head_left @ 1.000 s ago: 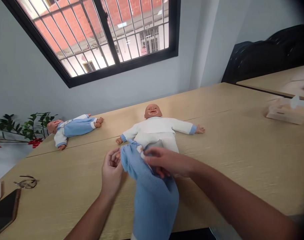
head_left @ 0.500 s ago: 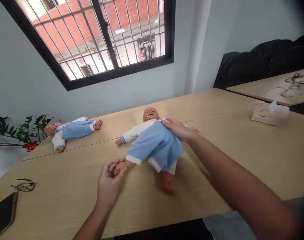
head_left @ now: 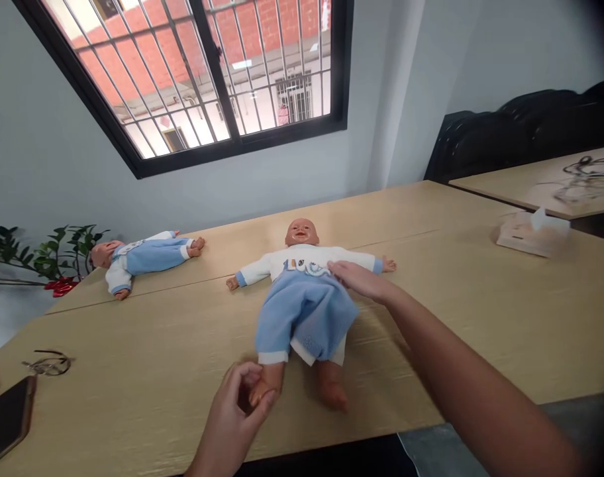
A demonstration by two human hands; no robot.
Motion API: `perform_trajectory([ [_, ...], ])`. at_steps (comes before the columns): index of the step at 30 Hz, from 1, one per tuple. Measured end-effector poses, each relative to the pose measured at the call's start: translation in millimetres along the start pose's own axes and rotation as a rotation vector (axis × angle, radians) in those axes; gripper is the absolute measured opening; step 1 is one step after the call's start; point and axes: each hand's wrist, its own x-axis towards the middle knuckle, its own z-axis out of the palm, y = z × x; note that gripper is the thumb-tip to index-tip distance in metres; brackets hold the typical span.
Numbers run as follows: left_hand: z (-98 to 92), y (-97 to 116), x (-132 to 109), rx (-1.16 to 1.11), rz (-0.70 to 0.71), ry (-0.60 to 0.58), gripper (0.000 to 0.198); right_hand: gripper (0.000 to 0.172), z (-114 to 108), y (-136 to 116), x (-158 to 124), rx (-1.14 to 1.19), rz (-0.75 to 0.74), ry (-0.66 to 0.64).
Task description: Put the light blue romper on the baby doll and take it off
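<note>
On the table (head_left: 431, 358), the central doll (head_left: 304, 291) lies between the left doll (head_left: 155, 256) and the tissue box (head_left: 528, 237).

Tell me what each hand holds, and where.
The left hand holds the nearer doll by its right foot. The right hand touches the upper edge of the blue trousers; a grip there cannot be told.

L grip (head_left: 233, 419) & R grip (head_left: 357, 278) bare, forearms (head_left: 455, 368) ditto.

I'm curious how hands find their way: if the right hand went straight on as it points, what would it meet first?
Probably the trousers of the near doll: the right hand has its fingers at their top edge, pointing across them. Depth is hard to judge.
</note>
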Motion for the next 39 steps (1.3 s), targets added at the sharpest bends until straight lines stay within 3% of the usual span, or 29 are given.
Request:
perform_trajectory([
  [3,-15.9,7,3,0.084,0.052,-0.157,0.028,0.044,-1,-1,-14,0.083,-0.120,-0.192],
  [6,-40.0,17,28,0.126,0.143,-0.286,0.037,0.039,10,-13,-19,0.369,-0.230,-0.170],
  [9,-53.8,37,78,0.151,0.245,-0.124,0.031,0.039,30,-27,-20,0.559,-0.334,-0.043],
  [11,-49.9,59,119,0.110,0.368,-0.100,0.049,0.037,43,-35,-22,0.535,-0.413,0.028],
  [14,-27.8,98,175,0.063,0.496,-0.292,0.093,0.033,57,-44,-27,0.382,-0.546,0.074],
  [15,-19.0,109,190,0.048,0.491,-0.370,0.098,0.032,58,-44,-29,0.340,-0.571,0.080],
  [17,-5.0,126,211,0.065,0.473,-0.539,0.085,0.030,54,-43,-32,0.302,-0.563,0.093],
  [19,0.7,131,225,0.116,0.445,-0.682,0.049,0.034,43,-39,-36,0.288,-0.481,0.075],
  [21,-1.1,124,233,0.131,0.419,-0.738,0.025,0.039,29,-35,-39,0.220,-0.374,-0.019],
  [24,-6.4,101,240,-0.033,0.306,-0.691,0.027,0.044,13,-31,-41,0.041,-0.306,-0.219],
  [26,-4.8,85,239,-0.229,0.181,-0.619,0.036,0.038,12,-31,-41,0.004,-0.323,-0.273],
  [29,4.6,75,232,-0.415,0.066,-0.572,0.057,0.030,21,-30,-38,0.183,-0.363,-0.145],
  [31,10.5,80,227,-0.350,0.074,-0.676,0.060,0.028,28,-27,-35,0.412,-0.360,-0.038],
  [34,14.2,91,223,-0.125,0.157,-0.805,0.050,0.028,35,-21,-31,0.668,-0.301,0.015],
  [36,14.6,93,223,-0.094,0.211,-0.759,0.038,0.030,35,-18,-30,0.666,-0.292,-0.001],
  [39,15.3,85,225,-0.278,0.207,-0.563,0.036,0.040,30,-16,-32,0.505,-0.304,-0.077],
])
